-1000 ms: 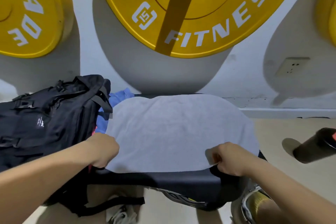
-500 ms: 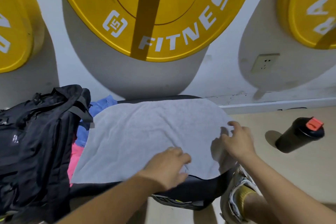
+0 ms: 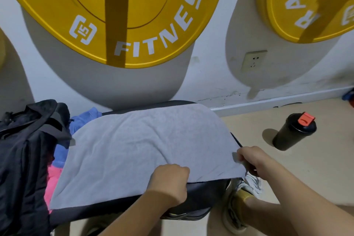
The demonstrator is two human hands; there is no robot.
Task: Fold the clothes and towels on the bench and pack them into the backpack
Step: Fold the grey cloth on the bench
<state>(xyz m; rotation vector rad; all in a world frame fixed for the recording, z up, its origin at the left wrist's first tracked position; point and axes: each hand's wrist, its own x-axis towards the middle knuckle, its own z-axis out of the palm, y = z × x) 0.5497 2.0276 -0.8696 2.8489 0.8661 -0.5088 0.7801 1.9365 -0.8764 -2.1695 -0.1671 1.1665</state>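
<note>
The towel (image 3: 145, 151) lies on the bench (image 3: 203, 189), the backpack (image 3: 24, 159) left of it.

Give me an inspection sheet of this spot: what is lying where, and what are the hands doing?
Surface: black padded bench, mostly covered by cloth.
Job's things: grey towel spread flat over the bench; black backpack at the bench's left end; blue garment and pink garment bunched between backpack and towel.
Clutter: dark bottle with a red cap, upright on the floor to the right.
Hands: left hand grips the towel's near edge; right hand pinches its near right corner.
Cables: nothing seen.
Surroundings: yellow weight plates on a white wall; wall socket.
</note>
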